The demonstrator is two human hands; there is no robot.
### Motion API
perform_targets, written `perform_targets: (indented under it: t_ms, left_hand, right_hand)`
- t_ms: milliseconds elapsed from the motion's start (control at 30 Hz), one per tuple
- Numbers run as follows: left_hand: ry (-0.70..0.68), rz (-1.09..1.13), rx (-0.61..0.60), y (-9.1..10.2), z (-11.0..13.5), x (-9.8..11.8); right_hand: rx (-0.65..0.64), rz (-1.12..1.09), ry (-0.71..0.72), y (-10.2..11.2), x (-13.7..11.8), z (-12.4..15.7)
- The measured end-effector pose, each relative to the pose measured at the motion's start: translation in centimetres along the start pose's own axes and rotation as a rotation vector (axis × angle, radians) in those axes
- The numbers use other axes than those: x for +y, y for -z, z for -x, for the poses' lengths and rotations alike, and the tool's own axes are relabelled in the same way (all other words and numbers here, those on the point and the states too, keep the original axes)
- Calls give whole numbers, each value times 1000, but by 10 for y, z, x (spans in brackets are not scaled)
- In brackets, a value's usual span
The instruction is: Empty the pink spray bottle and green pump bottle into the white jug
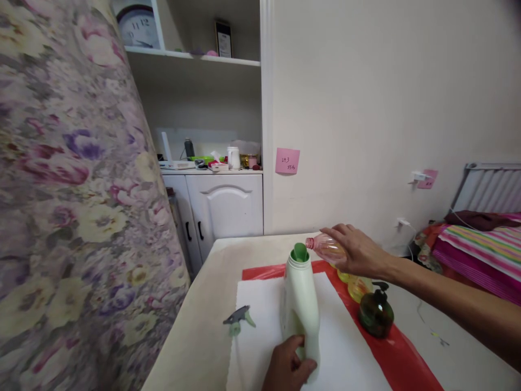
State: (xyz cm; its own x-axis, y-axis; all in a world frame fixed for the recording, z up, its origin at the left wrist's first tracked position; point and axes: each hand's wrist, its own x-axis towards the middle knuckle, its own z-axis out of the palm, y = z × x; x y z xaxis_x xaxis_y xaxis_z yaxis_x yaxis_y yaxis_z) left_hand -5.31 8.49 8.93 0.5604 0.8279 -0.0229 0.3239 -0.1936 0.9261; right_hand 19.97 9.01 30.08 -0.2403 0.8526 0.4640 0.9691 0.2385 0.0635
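A tall pale green bottle [300, 304] stands upright on a white sheet [260, 326], with a green funnel [300, 252] set in its neck. My left hand [288, 366] is closed round the bottle's base. My right hand [358, 251] grips a clear plastic bottle [325, 245] with yellowish liquid, tipped on its side, its open mouth right beside the funnel's rim. A grey spray nozzle [238, 319] lies loose on the sheet to the left of the green bottle.
A dark green pump bottle [376, 313] stands on the red mat [401, 350] at the right, with a yellowish bottle [358, 286] behind it. A flowered curtain [73, 206] fills the left. White cabinet [226, 206] and shelves behind; a bed with striped bedding [484, 244] at far right.
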Motion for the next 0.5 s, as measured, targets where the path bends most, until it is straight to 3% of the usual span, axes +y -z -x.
perform_targets:
  t_ms: [500]
  left_hand:
    - [-9,1,1,-1,2,4]
  right_hand:
    - [-49,102,49,5,-1,-7]
